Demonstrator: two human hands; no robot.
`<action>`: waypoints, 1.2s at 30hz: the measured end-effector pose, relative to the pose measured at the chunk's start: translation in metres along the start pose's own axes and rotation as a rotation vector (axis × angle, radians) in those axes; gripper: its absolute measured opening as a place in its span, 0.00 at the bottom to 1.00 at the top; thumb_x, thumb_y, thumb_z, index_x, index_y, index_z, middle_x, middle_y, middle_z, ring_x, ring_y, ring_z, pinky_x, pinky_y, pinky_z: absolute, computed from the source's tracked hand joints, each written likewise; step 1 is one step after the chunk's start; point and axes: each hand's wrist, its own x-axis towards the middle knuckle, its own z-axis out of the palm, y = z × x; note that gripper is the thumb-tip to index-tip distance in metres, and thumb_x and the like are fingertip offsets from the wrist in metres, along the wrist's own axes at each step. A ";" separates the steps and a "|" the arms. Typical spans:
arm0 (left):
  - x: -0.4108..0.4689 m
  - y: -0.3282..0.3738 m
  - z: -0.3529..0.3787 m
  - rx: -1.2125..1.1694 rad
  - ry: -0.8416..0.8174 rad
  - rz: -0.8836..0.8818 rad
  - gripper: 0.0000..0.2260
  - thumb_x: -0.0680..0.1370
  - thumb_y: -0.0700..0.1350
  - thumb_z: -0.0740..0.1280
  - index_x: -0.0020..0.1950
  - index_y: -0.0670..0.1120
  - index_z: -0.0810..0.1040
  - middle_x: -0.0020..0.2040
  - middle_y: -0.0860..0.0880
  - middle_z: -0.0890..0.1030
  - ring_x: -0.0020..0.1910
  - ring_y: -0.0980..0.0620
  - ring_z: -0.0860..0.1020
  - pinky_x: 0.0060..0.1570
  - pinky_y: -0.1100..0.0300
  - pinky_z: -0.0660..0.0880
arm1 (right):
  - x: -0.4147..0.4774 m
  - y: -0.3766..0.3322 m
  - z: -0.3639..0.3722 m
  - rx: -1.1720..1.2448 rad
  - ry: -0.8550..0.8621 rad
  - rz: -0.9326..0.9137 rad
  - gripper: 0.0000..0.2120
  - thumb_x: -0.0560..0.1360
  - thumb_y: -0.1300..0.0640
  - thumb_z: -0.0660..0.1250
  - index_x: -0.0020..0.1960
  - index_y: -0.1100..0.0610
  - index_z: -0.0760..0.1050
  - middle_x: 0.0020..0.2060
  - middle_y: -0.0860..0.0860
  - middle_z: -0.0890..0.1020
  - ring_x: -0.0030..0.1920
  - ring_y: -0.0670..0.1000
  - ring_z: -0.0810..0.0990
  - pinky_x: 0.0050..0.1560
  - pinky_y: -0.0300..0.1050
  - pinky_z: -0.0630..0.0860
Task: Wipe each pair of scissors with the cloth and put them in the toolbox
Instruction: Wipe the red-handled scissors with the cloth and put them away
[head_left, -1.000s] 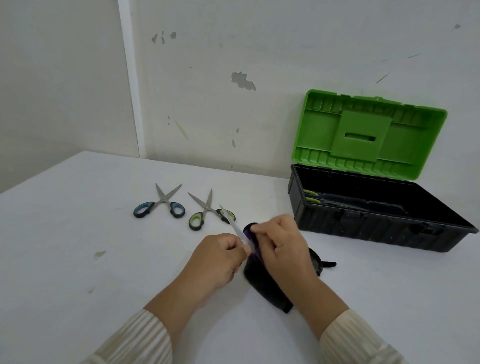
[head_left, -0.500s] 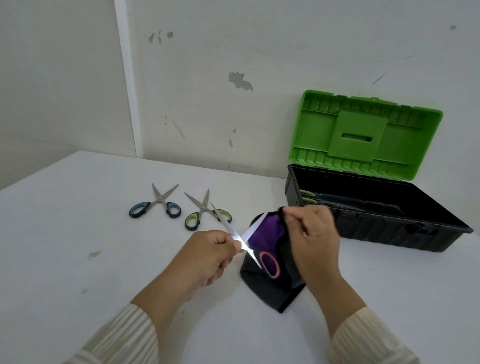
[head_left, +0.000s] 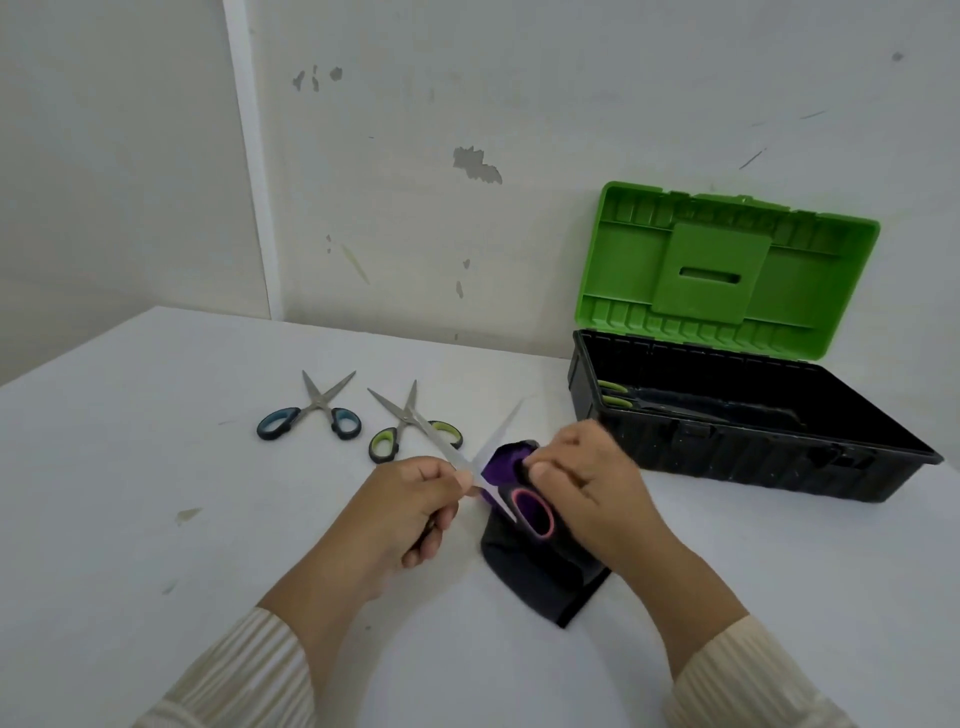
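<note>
My left hand (head_left: 410, 509) pinches one blade of an open pair of pink-handled scissors (head_left: 550, 527) just above the table. My right hand (head_left: 587, 488) grips a dark cloth with a purple inner side (head_left: 535, 582), bunched against the scissors near the handles; the rest of the cloth hangs down onto the table. Blue-handled scissors (head_left: 311, 415) and green-handled scissors (head_left: 410, 431) lie open on the table behind my left hand. The black toolbox (head_left: 727, 441) stands open at the right, with another green-handled pair (head_left: 613, 392) lying in its left end.
The toolbox's green lid (head_left: 727, 270) leans back against the wall. The white table (head_left: 156, 467) meets the wall behind and a room corner at the left.
My right hand has come back down and left with the cloth onto the scissors. The blades have spread wider, one now pointing up to the right.
</note>
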 end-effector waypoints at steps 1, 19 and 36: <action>0.000 0.000 -0.002 -0.022 -0.012 0.000 0.11 0.78 0.44 0.65 0.45 0.36 0.77 0.29 0.47 0.73 0.19 0.54 0.65 0.21 0.66 0.57 | -0.001 -0.004 0.003 -0.030 -0.121 -0.027 0.11 0.75 0.48 0.62 0.45 0.52 0.80 0.45 0.46 0.72 0.45 0.40 0.72 0.42 0.29 0.66; 0.012 -0.010 0.018 -0.679 0.011 -0.042 0.07 0.79 0.41 0.63 0.42 0.42 0.76 0.34 0.46 0.83 0.34 0.51 0.81 0.37 0.57 0.80 | -0.003 -0.010 0.022 0.068 -0.203 -0.052 0.14 0.76 0.48 0.61 0.36 0.53 0.77 0.36 0.48 0.72 0.39 0.40 0.72 0.38 0.27 0.65; 0.000 -0.012 0.035 0.027 0.152 0.179 0.07 0.80 0.41 0.60 0.46 0.44 0.78 0.32 0.43 0.79 0.30 0.48 0.76 0.33 0.58 0.71 | 0.003 -0.019 0.032 0.015 0.216 -0.116 0.07 0.72 0.65 0.66 0.47 0.58 0.81 0.41 0.44 0.72 0.42 0.37 0.72 0.46 0.22 0.66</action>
